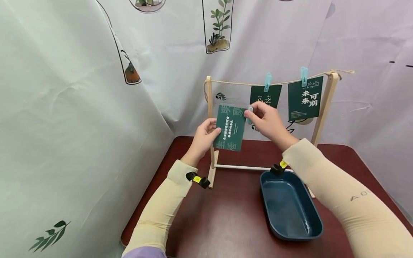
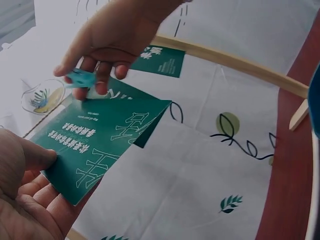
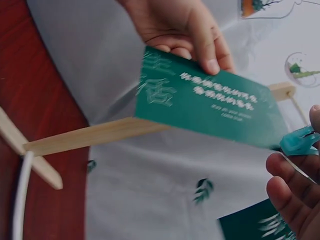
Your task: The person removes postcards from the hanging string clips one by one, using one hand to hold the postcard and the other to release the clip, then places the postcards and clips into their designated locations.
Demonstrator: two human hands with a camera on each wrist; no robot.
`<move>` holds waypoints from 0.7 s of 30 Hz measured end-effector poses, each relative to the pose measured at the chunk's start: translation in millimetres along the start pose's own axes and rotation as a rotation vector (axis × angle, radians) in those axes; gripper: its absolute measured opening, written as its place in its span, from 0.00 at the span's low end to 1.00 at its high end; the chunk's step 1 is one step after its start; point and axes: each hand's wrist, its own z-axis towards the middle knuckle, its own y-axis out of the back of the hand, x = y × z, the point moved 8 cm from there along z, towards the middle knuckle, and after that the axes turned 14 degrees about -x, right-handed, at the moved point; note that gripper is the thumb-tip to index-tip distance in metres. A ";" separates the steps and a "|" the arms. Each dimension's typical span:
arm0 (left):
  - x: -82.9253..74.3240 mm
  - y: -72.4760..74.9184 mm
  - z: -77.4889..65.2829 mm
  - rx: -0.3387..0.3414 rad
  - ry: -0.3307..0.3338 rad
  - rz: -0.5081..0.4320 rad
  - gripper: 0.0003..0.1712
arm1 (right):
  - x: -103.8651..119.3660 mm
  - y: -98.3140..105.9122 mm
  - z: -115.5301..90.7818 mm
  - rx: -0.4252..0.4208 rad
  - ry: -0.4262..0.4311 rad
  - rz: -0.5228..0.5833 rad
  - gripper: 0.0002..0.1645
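A green card with white lettering (image 1: 229, 129) is held up in front of a wooden rack. My left hand (image 1: 204, 134) pinches its left edge, the thumb lying on the printed face. At the card's upper right corner, my right hand (image 1: 268, 120) pinches a light blue clothespin (image 3: 298, 141); whether it is clamped on the card I cannot tell. Behind, a string (image 1: 232, 82) runs across the rack's top. Two more green cards hang there: a middle card (image 1: 274, 94), partly hidden by my right hand, and a right card (image 1: 303, 105), each under a light blue clothespin.
The rack's left post (image 1: 210, 104) and right post (image 1: 323, 104) stand on a dark red table (image 1: 222, 215), joined low down by a white bar (image 1: 242, 167). A dark blue basin (image 1: 287, 206) sits below my right forearm. White printed cloth (image 1: 96, 118) surrounds the table's back and sides.
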 end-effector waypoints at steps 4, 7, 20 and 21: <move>12.9 -2.9 -10.0 0.004 0.020 0.024 0.16 | -20.8 0.1 -20.3 0.007 -0.046 -0.003 0.16; 22.5 -6.2 -14.7 0.009 0.032 0.026 0.16 | -33.8 0.4 -32.8 0.012 -0.073 -0.008 0.16; 76.9 -15.9 -54.7 0.043 0.134 0.012 0.16 | -90.7 0.6 -83.9 0.101 -0.207 -0.047 0.20; 82.6 -16.4 -58.5 0.044 0.142 0.016 0.16 | -96.2 0.7 -88.0 0.111 -0.224 -0.049 0.20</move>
